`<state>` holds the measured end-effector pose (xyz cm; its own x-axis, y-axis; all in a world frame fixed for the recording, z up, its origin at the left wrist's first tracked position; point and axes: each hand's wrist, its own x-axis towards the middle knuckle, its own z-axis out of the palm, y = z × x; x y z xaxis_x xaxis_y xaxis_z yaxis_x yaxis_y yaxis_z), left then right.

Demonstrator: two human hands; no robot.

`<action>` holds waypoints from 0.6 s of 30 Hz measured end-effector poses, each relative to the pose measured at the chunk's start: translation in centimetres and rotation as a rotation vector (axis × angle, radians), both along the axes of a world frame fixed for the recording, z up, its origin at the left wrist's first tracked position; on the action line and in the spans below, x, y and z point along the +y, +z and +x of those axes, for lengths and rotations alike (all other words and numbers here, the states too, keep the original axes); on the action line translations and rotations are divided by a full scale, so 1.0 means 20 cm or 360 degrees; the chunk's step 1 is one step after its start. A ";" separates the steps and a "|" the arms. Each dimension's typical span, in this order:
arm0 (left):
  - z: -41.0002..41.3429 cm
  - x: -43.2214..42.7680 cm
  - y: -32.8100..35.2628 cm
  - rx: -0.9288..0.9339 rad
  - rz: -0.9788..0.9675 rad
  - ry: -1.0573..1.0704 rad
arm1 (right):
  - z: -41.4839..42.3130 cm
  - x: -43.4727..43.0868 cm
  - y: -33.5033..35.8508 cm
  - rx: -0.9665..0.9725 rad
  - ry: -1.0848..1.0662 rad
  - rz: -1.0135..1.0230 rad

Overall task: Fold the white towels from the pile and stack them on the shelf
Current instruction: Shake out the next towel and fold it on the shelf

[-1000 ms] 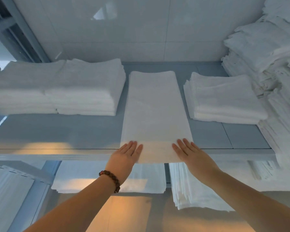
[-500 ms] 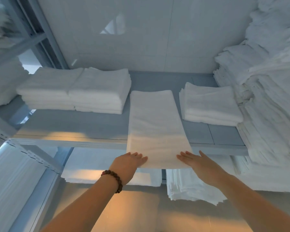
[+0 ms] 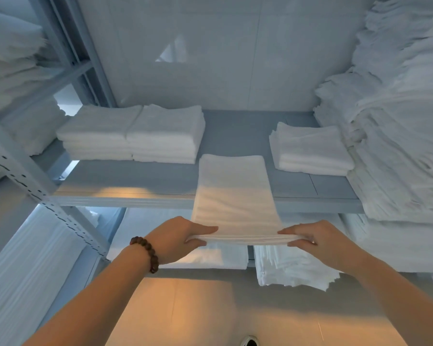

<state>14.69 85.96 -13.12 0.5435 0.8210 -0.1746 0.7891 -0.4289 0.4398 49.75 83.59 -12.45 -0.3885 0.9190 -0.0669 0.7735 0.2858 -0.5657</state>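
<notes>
Both hands pinch the near edge of a long folded towel [image 3: 234, 196]. The left hand [image 3: 178, 239] has its fingers [image 3: 206, 229] on top of the left corner and its thumb beneath, closed on the cloth; the right hand [image 3: 320, 242] grips the right corner the same way. Between the two grips the edge is drawn taut and hangs out past the front lip of the shelf [image 3: 145, 182], while the far half of the towel lies flat on the shelf beyond the fingers. A bead bracelet [image 3: 146, 253] sits on the left wrist. Beyond and left of the left fingers stand two folded stacks [image 3: 133, 133] side by side. Beyond and right of the right fingers is a lower stack [image 3: 310, 149], and further right a tall loose pile [image 3: 400, 126]. Below the hands, more towels [image 3: 293, 267] lie on a lower shelf.
</notes>
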 end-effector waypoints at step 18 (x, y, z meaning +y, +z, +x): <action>0.08 0.58 0.11 -0.0450 0.0536 0.0492 | -0.06 0.61 0.08 0.0342 -0.0448 0.0351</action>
